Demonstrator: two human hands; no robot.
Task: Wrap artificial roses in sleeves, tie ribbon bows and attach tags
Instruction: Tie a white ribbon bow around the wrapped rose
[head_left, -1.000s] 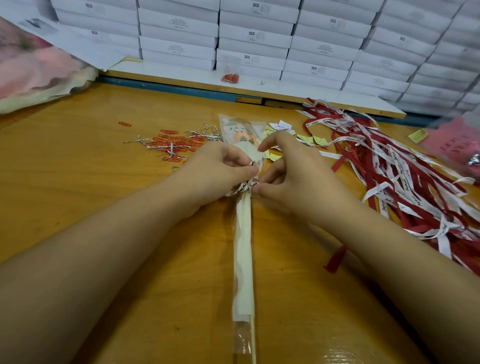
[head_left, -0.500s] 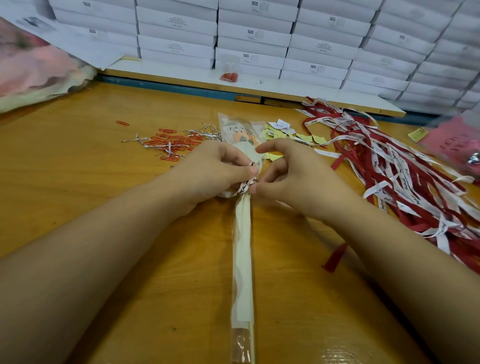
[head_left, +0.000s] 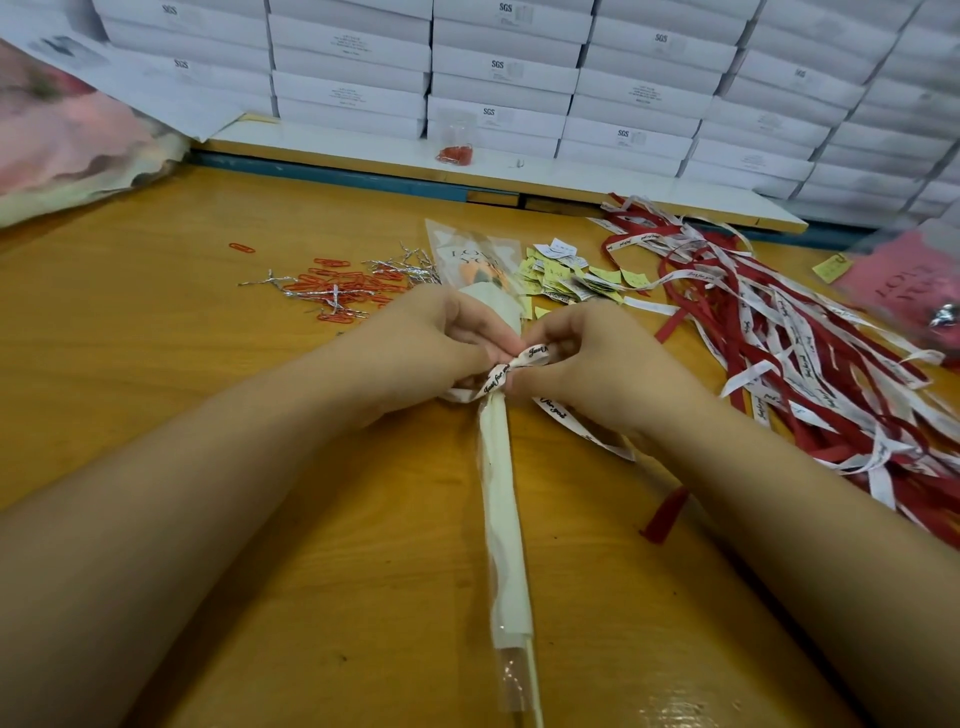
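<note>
A wrapped rose (head_left: 504, 499) lies lengthwise on the wooden table (head_left: 182, 374), its cream inner paper and clear sleeve running toward me, the flower head (head_left: 480, 270) at the far end. A white ribbon (head_left: 511, 369) with black script is tied round the sleeve's neck. My left hand (head_left: 431, 348) pinches the ribbon's left loop, and my right hand (head_left: 597, 364) pinches the right loop. One ribbon tail (head_left: 582, 426) trails out under my right wrist.
A heap of red and white ribbons (head_left: 810, 353) covers the right side. Yellow and white tags (head_left: 566, 275) lie beyond my right hand. Red paper clips and silver twist ties (head_left: 343, 286) lie to the left. White boxes (head_left: 504, 78) are stacked at the back; pink sleeves (head_left: 904, 275) far right.
The ribbon has been drawn into a bow with visible loops and a tail on the right. Both hands have shifted slightly apart along the ribbon.
</note>
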